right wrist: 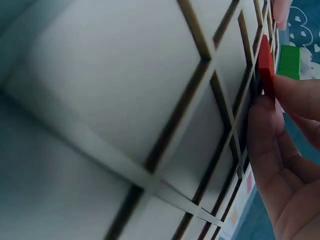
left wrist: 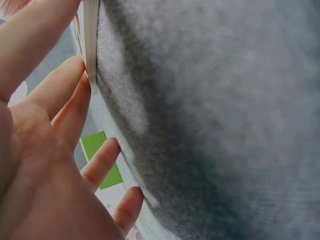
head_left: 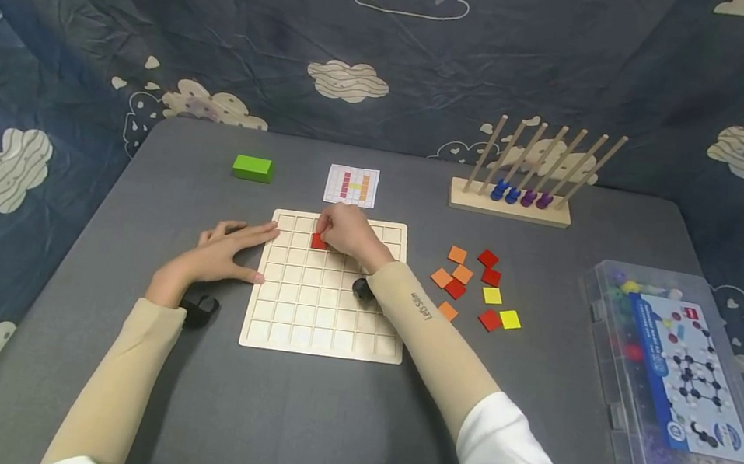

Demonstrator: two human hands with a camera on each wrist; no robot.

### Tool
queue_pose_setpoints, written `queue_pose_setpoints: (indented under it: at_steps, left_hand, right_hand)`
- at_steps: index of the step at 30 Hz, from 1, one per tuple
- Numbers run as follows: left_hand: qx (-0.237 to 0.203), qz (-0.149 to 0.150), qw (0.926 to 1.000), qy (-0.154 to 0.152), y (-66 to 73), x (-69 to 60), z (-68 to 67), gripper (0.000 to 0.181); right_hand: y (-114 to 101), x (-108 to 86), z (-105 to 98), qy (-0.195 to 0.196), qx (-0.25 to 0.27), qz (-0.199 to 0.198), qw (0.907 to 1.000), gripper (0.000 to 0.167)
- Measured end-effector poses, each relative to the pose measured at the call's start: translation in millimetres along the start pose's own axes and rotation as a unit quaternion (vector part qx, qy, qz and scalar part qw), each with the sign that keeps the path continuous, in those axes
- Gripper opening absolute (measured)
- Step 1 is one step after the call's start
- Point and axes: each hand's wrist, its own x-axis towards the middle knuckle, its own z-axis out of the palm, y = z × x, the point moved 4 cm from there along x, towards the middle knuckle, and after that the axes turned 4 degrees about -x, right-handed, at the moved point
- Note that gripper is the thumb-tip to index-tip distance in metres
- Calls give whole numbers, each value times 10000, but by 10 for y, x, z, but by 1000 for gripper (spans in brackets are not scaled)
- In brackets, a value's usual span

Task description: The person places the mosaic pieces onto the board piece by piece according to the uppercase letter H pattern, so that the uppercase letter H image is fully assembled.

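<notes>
A gray table (head_left: 290, 425) carries board (head_left: 288, 335), card (head_left: 350, 199), block (head_left: 252, 169), tiles (head_left: 462, 274), rack (head_left: 509, 206), box (head_left: 617, 416).

Board (head_left: 324, 318) on tbl (head_left: 290, 425) w/ card (head_left: 351, 185) just behind; loose tiles (head_left: 491, 277) to R (box (head_left: 613, 381) farther R).

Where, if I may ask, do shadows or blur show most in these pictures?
Head view: soft shadow on the table beside the left sleeve; left wrist view: a broad dark shadow across the table, beside the left hand; right wrist view: dim, the board blurred at its nearest edge, the red tile sharper.
</notes>
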Motion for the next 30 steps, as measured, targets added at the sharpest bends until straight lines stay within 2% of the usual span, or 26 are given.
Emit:
queue_pose_setpoints:
  at_steps: [2, 4, 7, 11, 14, 20, 22, 25, 30]
  left_hand:
    - [-18, -25, 10000, -14, 4, -1, 1, 91]
    - [-49, -60, 10000, -34, 10, 0, 2, 92]
    - [-69, -99, 9999, -51, 17, 2, 4, 92]
    - [-77, -98, 9999, -54, 21, 5, 5, 92]
    - [-84, -67, 9999, -51, 23, 3, 4, 92]
    - [-114, -50, 9999, -39, 19, -7, 4, 91]
    - [-125, -51, 9999, -38, 13, -10, 9, 91]
    - [-150, -65, 9999, -37, 9, -12, 11, 92]
    - [-172, -76, 9998, -24, 9, -11, 12, 91]
  right_hand:
    - [-1, -3, 7, 5, -43, -101, 9999, 18]
    - [13, -11, 4, 40, 123, -200, 9997, 16]
    - [83, -15, -8, -19, 717, -113, 9974, 12]
    - [224, -58, -59, -131, 1509, 169, 9883, 8]
    - [358, -146, -154, -61, 1877, 281, 9818, 10]
    - [755, -387, -431, -120, 2716, 349, 9617, 19]
    - [909, -482, -534, -223, 2871, 365, 9570, 21]
    - [1145, -636, -690, -286, 2919, 416, 9551, 25]
    - [1544, -893, -900, -85, 3233, 738, 9434, 26]
